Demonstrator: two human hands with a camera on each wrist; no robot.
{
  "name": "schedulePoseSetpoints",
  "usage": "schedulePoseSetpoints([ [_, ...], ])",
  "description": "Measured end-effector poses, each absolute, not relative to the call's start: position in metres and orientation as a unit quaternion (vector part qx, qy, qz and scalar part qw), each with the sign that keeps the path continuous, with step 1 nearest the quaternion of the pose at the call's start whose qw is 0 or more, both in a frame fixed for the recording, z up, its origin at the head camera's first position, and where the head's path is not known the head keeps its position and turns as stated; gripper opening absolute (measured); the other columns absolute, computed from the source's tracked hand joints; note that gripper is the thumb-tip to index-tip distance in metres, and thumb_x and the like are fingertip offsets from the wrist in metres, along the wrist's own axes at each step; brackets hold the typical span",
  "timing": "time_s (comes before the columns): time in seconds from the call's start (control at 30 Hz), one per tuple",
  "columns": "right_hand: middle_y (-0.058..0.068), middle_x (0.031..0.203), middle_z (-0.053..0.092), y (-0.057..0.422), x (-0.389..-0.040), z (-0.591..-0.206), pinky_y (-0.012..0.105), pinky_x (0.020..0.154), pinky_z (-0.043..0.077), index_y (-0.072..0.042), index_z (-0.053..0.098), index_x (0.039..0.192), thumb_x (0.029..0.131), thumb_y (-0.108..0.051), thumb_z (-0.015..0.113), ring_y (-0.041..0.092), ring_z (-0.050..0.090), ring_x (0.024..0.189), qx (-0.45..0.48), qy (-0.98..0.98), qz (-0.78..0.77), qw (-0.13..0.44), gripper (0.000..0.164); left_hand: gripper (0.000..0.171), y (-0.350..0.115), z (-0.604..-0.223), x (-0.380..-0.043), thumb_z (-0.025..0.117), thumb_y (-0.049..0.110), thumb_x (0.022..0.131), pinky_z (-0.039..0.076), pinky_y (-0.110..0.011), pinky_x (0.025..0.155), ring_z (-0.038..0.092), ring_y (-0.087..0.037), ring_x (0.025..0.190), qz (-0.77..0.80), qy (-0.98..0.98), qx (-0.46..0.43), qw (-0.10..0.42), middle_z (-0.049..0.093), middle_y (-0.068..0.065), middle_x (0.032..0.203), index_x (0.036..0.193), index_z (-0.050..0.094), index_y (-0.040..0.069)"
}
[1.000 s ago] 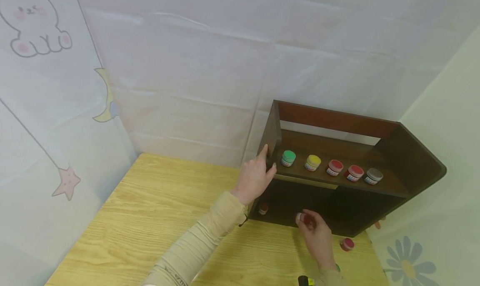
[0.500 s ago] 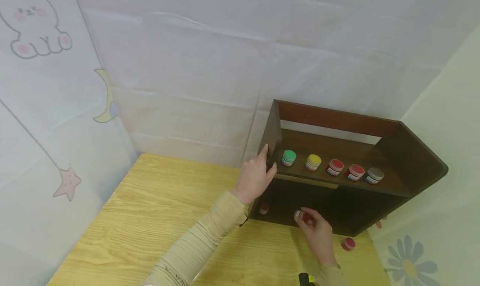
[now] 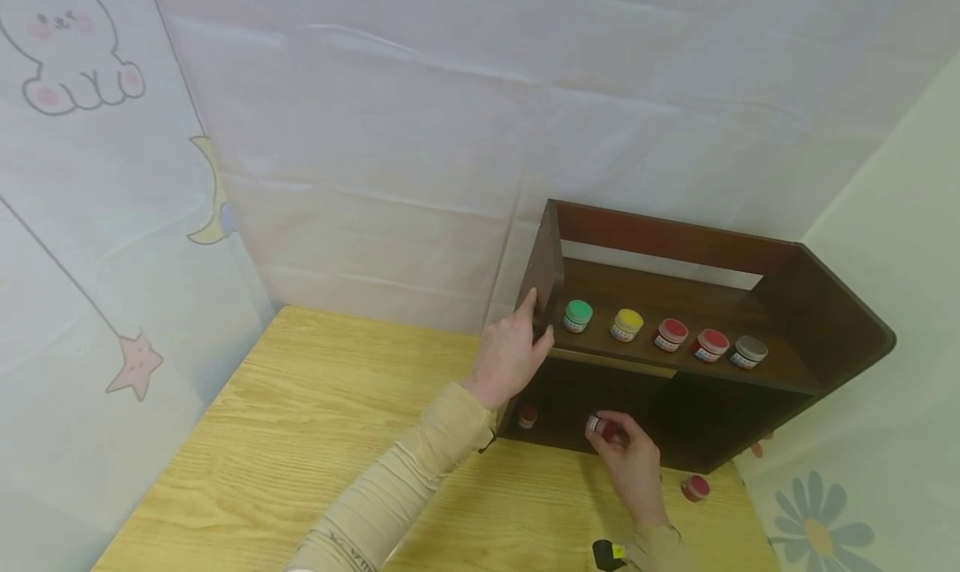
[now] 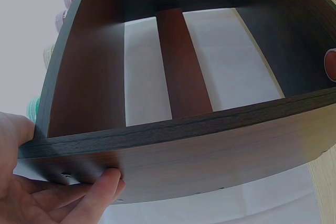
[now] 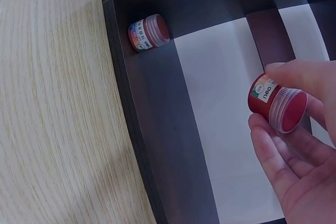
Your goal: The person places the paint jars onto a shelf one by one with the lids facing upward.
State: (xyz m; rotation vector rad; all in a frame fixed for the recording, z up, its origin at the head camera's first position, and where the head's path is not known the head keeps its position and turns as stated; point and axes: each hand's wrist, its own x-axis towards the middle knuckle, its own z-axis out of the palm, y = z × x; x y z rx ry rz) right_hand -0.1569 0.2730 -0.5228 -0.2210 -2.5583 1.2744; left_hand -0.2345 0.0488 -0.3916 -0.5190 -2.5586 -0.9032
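Observation:
Thumb and fingers of my right hand (image 3: pixel 630 469) pinch a small red paint jar (image 5: pixel 269 98) by its sides, tilted, in front of the lower compartment of a dark brown wooden shelf (image 3: pixel 667 375). With my left hand (image 3: pixel 507 357) I grip the shelf's left side panel (image 4: pixel 220 153), thumb at the front edge and fingers on the outer face. A brownish-red paint jar (image 5: pixel 149 32) stands on the lower level by the left wall. Along the upper level runs a row of jars: green (image 3: pixel 577 316), yellow (image 3: pixel 626 325), two red (image 3: pixel 671 334), and grey-brown (image 3: pixel 748 352).
A magenta-red jar (image 3: pixel 695 488) is on the yellowish wooden table (image 3: pixel 300 439), right of my right hand. Beside my right sleeve lies a black and yellow object (image 3: pixel 607 554). Hanging cloth with cartoon prints covers the walls behind and beside the shelf.
My right hand, with the red paint jar in it, has shifted slightly up and left toward the lower compartment. My left hand keeps its place on the side panel.

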Motion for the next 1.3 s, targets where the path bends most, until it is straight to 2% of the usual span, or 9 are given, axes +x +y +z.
schedulePoseSetpoints([
  [0.17,0.014,0.115,0.074,0.273,-0.158,-0.523,0.013,0.077,0.051,-0.009,0.075,0.114,0.092,-0.03,0.074,0.029,0.07,0.107,-0.078,-0.881,0.445,0.14,0.031,0.065,0.049,-0.392,-0.235,0.056,0.03,0.102,0.025,-0.018,0.033,0.031,-0.006,0.033,-0.323,-0.91,-0.185,0.183,0.045,0.004,0.048,0.155,0.041,-0.005],
  [0.33,0.009,0.108,0.073,0.273,-0.163,-0.523,0.011,0.079,0.049,-0.01,0.077,0.11,0.091,-0.025,0.075,0.022,0.069,0.1,-0.061,-0.887,0.427,0.166,0.025,0.065,0.049,-0.392,-0.235,0.056,0.031,0.102,0.024,-0.017,0.033,0.03,-0.005,0.033,-0.326,-0.909,-0.185,0.18,0.045,0.004,0.048,0.155,0.041,-0.004],
  [0.43,0.012,0.108,0.074,0.273,-0.168,-0.521,0.007,0.074,0.049,-0.007,0.076,0.114,0.09,-0.019,0.077,0.02,0.07,0.094,-0.046,-0.889,0.419,0.181,0.027,0.065,0.049,-0.392,-0.235,0.056,0.031,0.102,0.025,-0.018,0.033,0.031,-0.005,0.034,-0.327,-0.909,-0.185,0.182,0.046,0.004,0.05,0.155,0.041,-0.005],
  [0.57,0.02,0.108,0.075,0.274,-0.174,-0.519,0.007,0.067,0.05,-0.002,0.072,0.12,0.088,-0.015,0.078,0.025,0.074,0.088,-0.038,-0.89,0.416,0.184,0.035,0.064,0.05,-0.392,-0.236,0.057,0.03,0.101,0.028,-0.02,0.035,0.035,-0.007,0.036,-0.321,-0.909,-0.184,0.193,0.052,0.0,0.053,0.153,0.044,-0.006],
  [0.83,0.02,0.109,0.074,0.274,-0.185,-0.517,0.009,0.071,0.05,-0.001,0.072,0.116,0.087,-0.011,0.078,0.034,0.074,0.097,-0.025,-0.887,0.423,0.182,0.032,0.064,0.05,-0.393,-0.235,0.058,0.029,0.101,0.033,-0.022,0.037,0.041,-0.009,0.039,-0.312,-0.912,-0.179,0.2,0.058,-0.004,0.058,0.152,0.045,-0.006],
  [0.9,0.02,0.108,0.073,0.274,-0.188,-0.519,0.014,0.074,0.054,0.0,0.072,0.116,0.086,-0.008,0.078,0.035,0.074,0.097,-0.017,-0.887,0.423,0.185,0.031,0.064,0.05,-0.393,-0.235,0.058,0.029,0.101,0.032,-0.022,0.037,0.04,-0.009,0.039,-0.312,-0.911,-0.179,0.201,0.058,-0.003,0.058,0.152,0.045,-0.006],
  [1.0,0.02,0.108,0.074,0.274,-0.192,-0.522,0.031,0.078,0.061,0.001,0.071,0.117,0.086,-0.005,0.078,0.035,0.074,0.097,-0.013,-0.887,0.425,0.18,0.033,0.064,0.05,-0.393,-0.236,0.058,0.029,0.101,0.031,-0.021,0.037,0.039,-0.009,0.039,-0.314,-0.91,-0.182,0.203,0.056,-0.002,0.057,0.152,0.045,-0.006],
  [1.1,0.021,0.11,0.074,0.274,-0.195,-0.523,0.044,0.081,0.061,0.001,0.069,0.12,0.085,-0.006,0.078,0.035,0.074,0.099,-0.014,-0.888,0.426,0.171,0.036,0.064,0.05,-0.394,-0.236,0.057,0.029,0.101,0.029,-0.021,0.036,0.037,-0.008,0.037,-0.318,-0.908,-0.186,0.201,0.052,0.0,0.054,0.153,0.044,-0.007],
  [1.3,0.022,0.113,0.074,0.271,-0.199,-0.522,0.045,0.084,0.06,0.002,0.068,0.123,0.086,-0.006,0.078,0.036,0.073,0.102,-0.019,-0.89,0.429,0.151,0.039,0.064,0.049,-0.394,-0.236,0.057,0.029,0.102,0.028,-0.02,0.036,0.036,-0.008,0.036,-0.321,-0.906,-0.189,0.199,0.049,0.002,0.052,0.153,0.043,-0.007],
])
